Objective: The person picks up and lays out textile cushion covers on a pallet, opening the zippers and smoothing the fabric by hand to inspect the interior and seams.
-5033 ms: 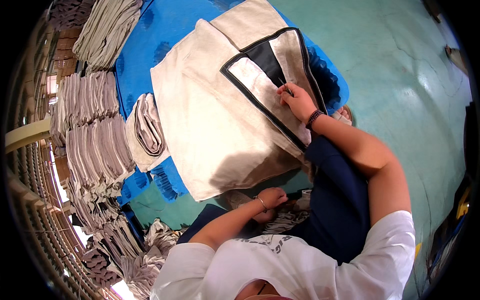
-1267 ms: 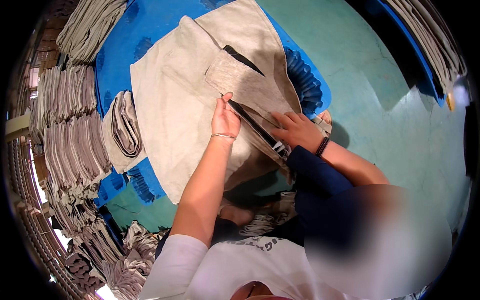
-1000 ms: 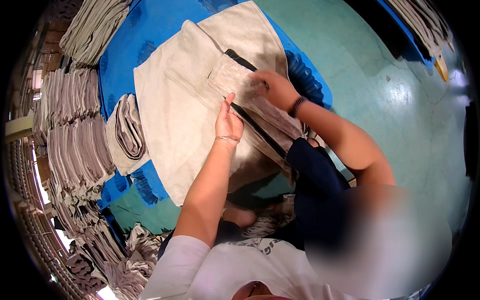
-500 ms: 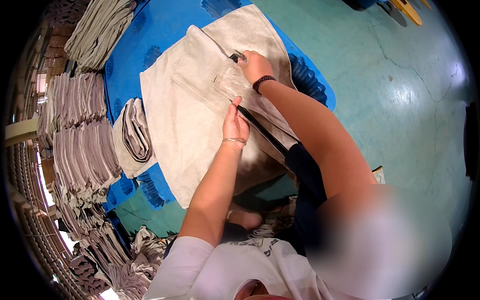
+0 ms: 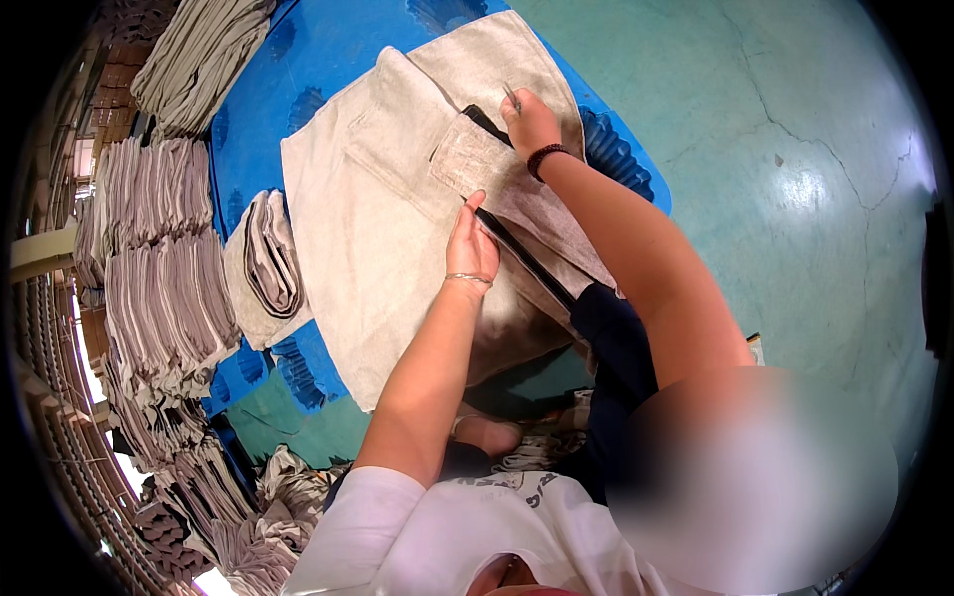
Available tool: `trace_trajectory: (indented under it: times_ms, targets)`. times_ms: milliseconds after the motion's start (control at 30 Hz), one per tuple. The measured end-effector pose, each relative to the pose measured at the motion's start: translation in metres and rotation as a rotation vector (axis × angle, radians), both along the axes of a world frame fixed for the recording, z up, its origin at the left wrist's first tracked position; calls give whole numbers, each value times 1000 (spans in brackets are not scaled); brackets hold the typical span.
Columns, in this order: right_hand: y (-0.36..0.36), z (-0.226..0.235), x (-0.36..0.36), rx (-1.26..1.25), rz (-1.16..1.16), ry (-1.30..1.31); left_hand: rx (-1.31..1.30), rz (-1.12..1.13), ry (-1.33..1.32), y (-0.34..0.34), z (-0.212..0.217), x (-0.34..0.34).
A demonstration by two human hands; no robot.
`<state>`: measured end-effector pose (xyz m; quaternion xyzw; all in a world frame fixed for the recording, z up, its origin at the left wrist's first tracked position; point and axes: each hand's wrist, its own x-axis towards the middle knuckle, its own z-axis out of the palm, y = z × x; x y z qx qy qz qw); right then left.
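A large beige cloth piece [image 5: 378,238] with a black-edged strip [image 5: 532,263] lies spread on a blue sheet [image 5: 298,60] on the floor. My left hand [image 5: 472,243] rests flat on it beside the black strip, pressing the fabric down. My right hand [image 5: 527,119] reaches farther out to the cloth's far edge and pinches a thin pointed tool [image 5: 511,96] against the fabric. A small rectangular patch [image 5: 477,159] lies between the two hands.
A folded beige bundle [image 5: 263,263] sits left of the cloth. Stacks of folded grey-beige cloths [image 5: 159,268] fill the left side, with more at top left [image 5: 194,55]. Green concrete floor [image 5: 795,179] lies to the right.
My right hand has moved from the near black strip outward to the cloth's far edge. My left hand has stayed pressed on the fabric by the strip.
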<state>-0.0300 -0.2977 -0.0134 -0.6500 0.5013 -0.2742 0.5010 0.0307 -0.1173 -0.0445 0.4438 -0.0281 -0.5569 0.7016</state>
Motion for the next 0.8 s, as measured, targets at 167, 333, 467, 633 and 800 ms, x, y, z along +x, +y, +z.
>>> trace_trajectory:
  times_ms: [167, 333, 467, 633, 800]
  targets:
    - [7, -6, 4, -81, 218, -45, 4, 7, -7, 1, -1, 1]
    - [20, 0, 8, -233, 185, -14, 10, 20, -23, 0, -3, 1]
    - [24, 6, 12, -264, 156, 32, 16, 28, -31, -1, -2, 0]
    - [24, 6, 17, -250, 118, 66, 3, 32, -8, -2, 3, -3]
    - [20, 10, 17, -170, 44, 90, 5, 40, 7, 0, 4, -1]
